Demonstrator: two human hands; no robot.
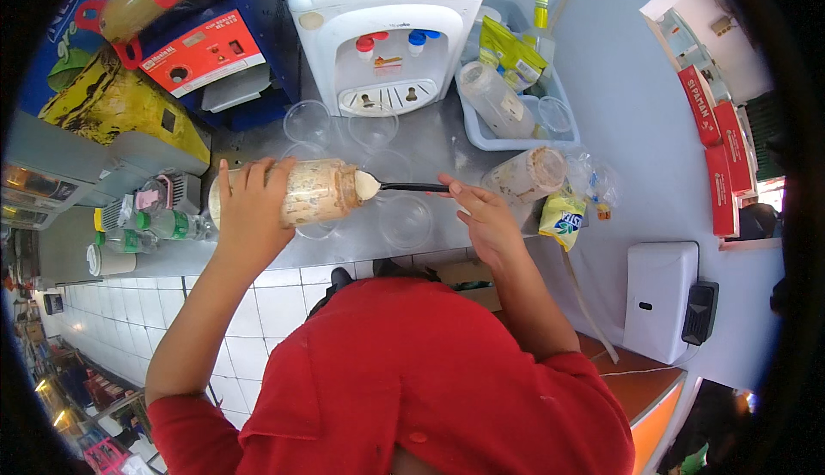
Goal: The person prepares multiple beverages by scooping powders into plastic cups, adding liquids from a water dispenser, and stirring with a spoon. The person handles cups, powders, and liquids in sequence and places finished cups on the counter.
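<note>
My left hand [256, 207] grips a clear plastic jar [316, 193] of pale powder, tipped on its side with its mouth to the right. From the right, my right hand [488, 217] holds the black handle of a spoon [412, 186]. A heap of pale powder [367, 186] on the spoon's bowl lies at the jar's mouth. Several clear plastic cups [406, 222] stand on the metal counter [445, 146] below and behind the jar. Another jar [525, 175], smeared inside, leans near the counter's right end.
A water dispenser [387, 30] stands at the back, beside a pale blue basin [522, 144] with a jar, pouches and a bottle. A cup sealer [203, 53] is at the back left. Plastic bottles [174, 224] and a lidded cup [111, 260] line the left. A yellow pouch [562, 220] lies right.
</note>
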